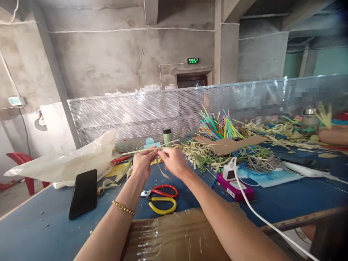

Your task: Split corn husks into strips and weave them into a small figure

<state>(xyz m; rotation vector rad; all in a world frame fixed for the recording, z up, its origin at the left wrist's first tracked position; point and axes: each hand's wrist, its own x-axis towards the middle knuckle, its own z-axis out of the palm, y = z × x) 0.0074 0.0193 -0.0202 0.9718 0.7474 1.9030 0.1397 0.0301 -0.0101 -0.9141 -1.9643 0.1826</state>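
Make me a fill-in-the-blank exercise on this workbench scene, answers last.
The left hand and right hand hold a pale strip above the ____ tabletop.
A gold-coloured bracelet circles the ____ wrist.
Two looped handles lie together, one red, one ____.
The lit sign reads ____ in English.

Missing words: blue; left; yellow; EXIT.

pale strip (131, 152) in both hands (143, 161)

A thin strip (129, 153) is tinted pale yellow, the flat surface (54, 228) blue; looped metal scissors (152, 191) are handled in red and yellow; the silvery metal screen (136, 117) is dotted with holes.
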